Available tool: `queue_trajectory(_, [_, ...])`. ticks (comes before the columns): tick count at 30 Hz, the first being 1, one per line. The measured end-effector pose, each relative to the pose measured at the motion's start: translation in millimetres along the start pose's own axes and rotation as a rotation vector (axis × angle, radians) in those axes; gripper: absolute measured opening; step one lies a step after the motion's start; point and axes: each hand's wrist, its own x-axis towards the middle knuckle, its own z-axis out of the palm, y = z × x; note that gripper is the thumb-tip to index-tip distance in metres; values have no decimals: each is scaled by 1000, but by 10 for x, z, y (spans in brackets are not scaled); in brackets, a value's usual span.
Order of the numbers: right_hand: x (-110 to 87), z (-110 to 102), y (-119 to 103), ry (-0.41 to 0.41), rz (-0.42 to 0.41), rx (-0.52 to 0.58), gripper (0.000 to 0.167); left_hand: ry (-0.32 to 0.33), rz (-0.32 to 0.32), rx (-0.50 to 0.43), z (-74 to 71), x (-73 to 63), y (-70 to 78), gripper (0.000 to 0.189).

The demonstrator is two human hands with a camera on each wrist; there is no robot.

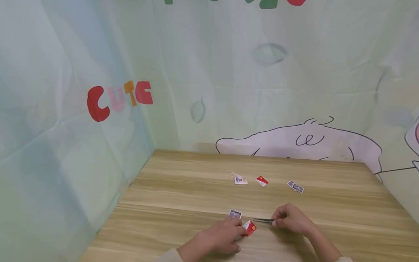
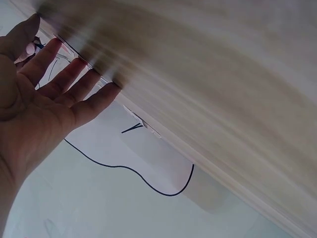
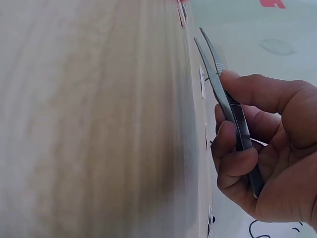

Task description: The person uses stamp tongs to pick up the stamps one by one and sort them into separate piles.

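My right hand (image 1: 292, 219) grips a pair of tweezers (image 3: 230, 106), held low over the table with the two tips apart and nothing between them. They point left, toward a red and white stamp (image 1: 250, 229). The fingertips of my left hand (image 1: 224, 235) rest on the tabletop, touching the near edge of that stamp; its fingers look fairly straight in the left wrist view. A grey stamp with a white border (image 1: 235, 214) lies just beyond the left fingers, partly covered by them. Whatever lies beneath the left palm is hidden.
Farther back on the wooden table (image 1: 183, 182) lie a pale pair of overlapping stamps (image 1: 241, 179), a red and white stamp (image 1: 262, 181) and two overlapping grey stamps (image 1: 297, 187). A printed cloth backdrop (image 1: 229, 91) rises behind the table and along its left side.
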Motion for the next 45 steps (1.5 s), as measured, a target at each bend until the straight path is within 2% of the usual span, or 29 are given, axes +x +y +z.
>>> queue_trajectory(12, [0,13,-1,-57,-29,26,14,-12,-2,4,-2,7,-7,42])
queue_trajectory(21, [26,8,32,-67,-32,29,7,-4,11,12,9,28,-10,39])
queue_trajectory(30, [33,3,35,-80,-41,28,4,-25,6,-7,-1,17,-11,39])
queue_trajectory(37, [-8,-22,8,-52,-54,-11,3,-46,-14,-42,-26,29,-20,40])
queue_trajectory(45, [-74,-31,-12,-22,-62,-35,6,-29,12,-16,-59,8,4,39])
